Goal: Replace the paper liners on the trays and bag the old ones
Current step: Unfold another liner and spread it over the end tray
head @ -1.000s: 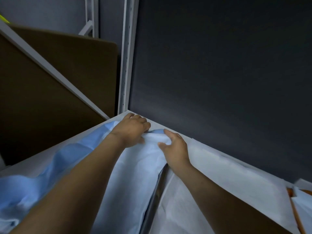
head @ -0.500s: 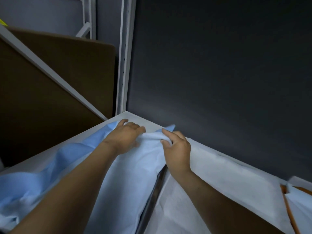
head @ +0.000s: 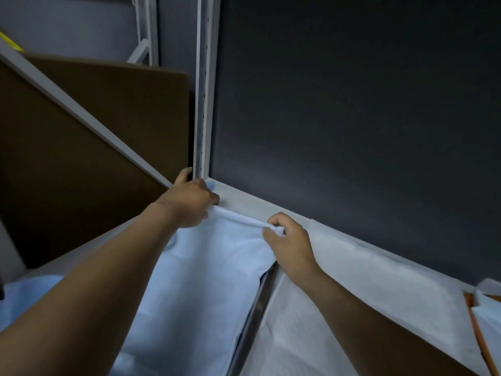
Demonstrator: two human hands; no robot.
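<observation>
Head view: left hand (head: pixel 189 203) has moved up to the post (head: pixel 203 104) at frame centre, apparently gripping a corner of the liner (head: pixel 206 272); right hand (head: pixel 288 241) pinches the edge, now pulled taut between them, mid-frame

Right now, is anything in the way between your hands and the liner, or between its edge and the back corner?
Nothing visible does. The left hand and right hand already pinch the far edge of the liner, bunched between them. No object shows on the white ledge between it and the corner post.
</observation>
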